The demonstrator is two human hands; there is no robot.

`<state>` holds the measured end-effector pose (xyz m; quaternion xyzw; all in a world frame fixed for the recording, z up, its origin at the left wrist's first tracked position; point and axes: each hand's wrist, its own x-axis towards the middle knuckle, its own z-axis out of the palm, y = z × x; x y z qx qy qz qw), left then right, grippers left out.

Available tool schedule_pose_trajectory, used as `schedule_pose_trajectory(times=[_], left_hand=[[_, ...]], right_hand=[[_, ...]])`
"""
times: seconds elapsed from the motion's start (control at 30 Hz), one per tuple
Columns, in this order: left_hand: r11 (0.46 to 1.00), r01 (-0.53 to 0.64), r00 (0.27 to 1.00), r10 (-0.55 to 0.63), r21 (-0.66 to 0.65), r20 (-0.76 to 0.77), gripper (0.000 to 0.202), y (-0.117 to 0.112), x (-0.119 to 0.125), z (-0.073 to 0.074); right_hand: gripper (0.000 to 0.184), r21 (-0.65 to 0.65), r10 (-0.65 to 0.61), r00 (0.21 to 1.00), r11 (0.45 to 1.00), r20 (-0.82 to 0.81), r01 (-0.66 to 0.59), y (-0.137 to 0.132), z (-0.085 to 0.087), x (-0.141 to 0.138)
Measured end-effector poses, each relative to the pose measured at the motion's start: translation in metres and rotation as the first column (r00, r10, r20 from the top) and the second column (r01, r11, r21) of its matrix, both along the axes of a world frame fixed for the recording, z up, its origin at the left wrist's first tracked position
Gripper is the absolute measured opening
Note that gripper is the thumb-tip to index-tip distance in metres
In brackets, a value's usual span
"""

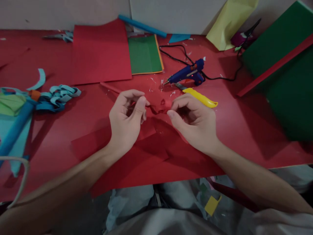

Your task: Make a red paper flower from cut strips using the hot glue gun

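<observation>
Between my two hands a thin red paper strip (161, 110), partly curled into small loops, is held above the red table (227, 124). My left hand (128, 119) pinches its left end between thumb and forefinger. The looped right end is pinched by the thumb and fingers of my right hand (195, 122). Below the hands lie loose red paper sheets (141, 163), which blend with the table. Just beyond my right hand are a yellow utility knife (201, 98) and a blue glue gun (187, 73) with a small red light on.
At the back lie a red sheet (101, 54), green paper (145, 55), a blue tube (143, 25) and pliers (62, 36). A blue paper flower (58, 98) is on the left. A green board (281, 65) stands at right. The glue gun's black cord (222, 78) crosses the table.
</observation>
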<state>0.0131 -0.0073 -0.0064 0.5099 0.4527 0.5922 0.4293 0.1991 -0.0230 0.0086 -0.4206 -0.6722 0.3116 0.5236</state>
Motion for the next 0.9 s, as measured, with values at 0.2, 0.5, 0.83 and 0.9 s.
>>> schedule_pose_trajectory(times=[0.2, 0.5, 0.83, 0.9], left_hand=[[0.998, 0.051, 0.995, -0.047, 0.039, -0.084, 0.031, -0.003, -0.004, 0.003], [0.975, 0.152, 0.934, -0.09, 0.159, -0.345, 0.012, -0.016, 0.0, 0.008], [0.977, 0.18, 0.93, -0.133, 0.11, -0.343, 0.01, -0.012, -0.001, 0.013], [0.973, 0.203, 0.93, -0.157, 0.108, -0.331, 0.01, -0.011, -0.001, 0.012]], right_hand=[[0.013, -0.048, 0.001, 1.0, 0.999, -0.01, -0.001, 0.002, -0.002, 0.003], [0.016, 0.043, -0.019, 0.999, 0.999, 0.051, 0.017, 0.002, -0.006, 0.001], [0.008, 0.074, 0.069, 0.997, 0.995, 0.034, -0.072, 0.004, -0.008, 0.002], [0.007, 0.068, 0.069, 0.997, 0.995, 0.043, -0.072, 0.004, -0.009, 0.002]])
